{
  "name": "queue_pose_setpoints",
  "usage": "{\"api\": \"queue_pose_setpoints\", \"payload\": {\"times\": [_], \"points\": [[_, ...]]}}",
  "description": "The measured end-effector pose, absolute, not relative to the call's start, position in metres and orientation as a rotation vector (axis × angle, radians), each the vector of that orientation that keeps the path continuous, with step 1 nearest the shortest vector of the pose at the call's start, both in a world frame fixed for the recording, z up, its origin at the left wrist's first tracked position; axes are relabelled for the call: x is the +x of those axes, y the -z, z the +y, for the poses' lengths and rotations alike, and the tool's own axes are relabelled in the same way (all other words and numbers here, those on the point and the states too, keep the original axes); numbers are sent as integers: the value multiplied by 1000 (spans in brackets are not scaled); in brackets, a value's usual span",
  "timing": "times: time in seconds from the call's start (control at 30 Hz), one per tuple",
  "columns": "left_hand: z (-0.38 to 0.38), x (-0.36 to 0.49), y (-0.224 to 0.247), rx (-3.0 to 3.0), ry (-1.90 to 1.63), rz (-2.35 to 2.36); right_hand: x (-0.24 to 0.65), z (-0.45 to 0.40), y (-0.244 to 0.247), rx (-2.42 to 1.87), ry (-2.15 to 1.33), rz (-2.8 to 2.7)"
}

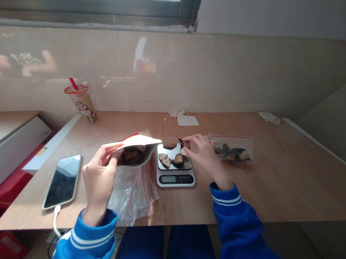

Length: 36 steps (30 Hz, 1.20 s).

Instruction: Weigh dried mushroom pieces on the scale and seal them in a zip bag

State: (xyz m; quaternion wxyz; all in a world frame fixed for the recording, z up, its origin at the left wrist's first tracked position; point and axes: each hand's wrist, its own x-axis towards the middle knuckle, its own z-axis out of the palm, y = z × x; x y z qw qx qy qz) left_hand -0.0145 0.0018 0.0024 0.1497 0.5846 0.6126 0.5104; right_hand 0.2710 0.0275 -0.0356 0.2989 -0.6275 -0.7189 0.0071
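A cream paper pouch (134, 142) is gripped in the left hand (98, 177), its fingers (108, 151) clenched around the pouch's edge. It is tilted with its open mouth toward the digital kitchen scale (175, 179), which seems to keep the dried brown slices (130, 156) inside close to the pan. More dried slices (170, 157) lie on the scale's metal pan (171, 150). One dark slice (184, 143) is pinched by the fingertips (187, 139) of the right hand (205, 156), just above the pan's far right corner. A zip bag of dark pieces (233, 150) is laid just right of the scale, within easy reach of that hand. A clear plastic bag (133, 196) is bunched left of the scale, beneath the pouch, with a smartphone (61, 181) farther left. The scale's reading is too small to be read.
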Motion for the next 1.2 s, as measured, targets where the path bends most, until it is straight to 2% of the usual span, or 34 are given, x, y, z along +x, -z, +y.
{"api": "queue_pose_setpoints", "payload": {"times": [0.2,0.37,0.9,1.03,1.2], "points": [[1,-10,2,1694,-1471,1779,336,-18,109,-1766,244,-1676],[0,-5,8,1687,-1476,1741,342,-41,154,-1776,159,-1782],[0,3,9,1653,-1482,1713,341,-43,155,-1774,123,-1749],[4,7,0,1646,-1617,1745,341,-43,154,-1766,114,-1749],[28,13,-33,1811,-1829,1715,341,-43,154,-1783,145,-1726]]}}
